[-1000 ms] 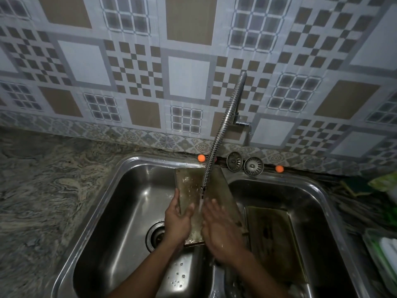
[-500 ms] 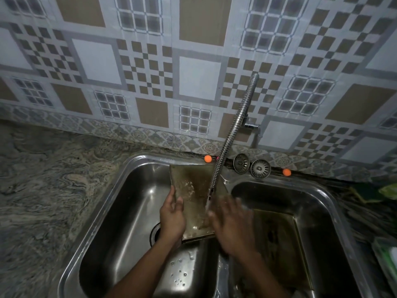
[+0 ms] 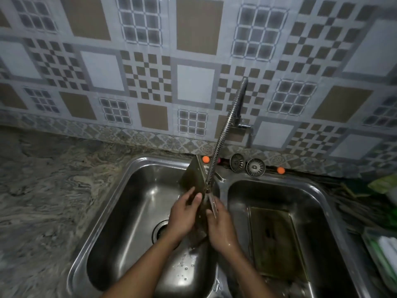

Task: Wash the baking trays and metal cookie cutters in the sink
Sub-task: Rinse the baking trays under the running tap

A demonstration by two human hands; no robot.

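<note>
- Two hands hold a tray (image 3: 193,179) on edge over the left basin (image 3: 133,201) of a steel double sink, right under the tip of the faucet (image 3: 227,125).
- The tray stands steeply tilted, its far corner raised toward the back rim and its near end low between the wrists.
- On the tray's left face, the left hand (image 3: 184,216) grips with fingers laid up the metal and the thumb pressed beside them.
- From the other side, the right hand (image 3: 221,229) clasps it, fingers curled over the upper rim; wet skin gleams at the wrist.
- Flat on the floor of the right basin (image 3: 311,201) lies a second tray (image 3: 277,239), dark and stained.
- Below the left wrist, the drain (image 3: 160,231) shows partly.
- Droplets dot the steel near the front of the left basin.
- Behind the basins, two strainers (image 3: 237,162) lean side by side on the back rim, flanked by two small orange balls (image 3: 205,159).
- Mottled stone counter (image 3: 53,190) runs left of the sink, under a wall (image 3: 193,82) of patterned tiles.
- At the right edge sits a pale container (image 3: 384,250); its contents are too blurred to name.
- No cookie cutters can be made out in the dim light.
</note>
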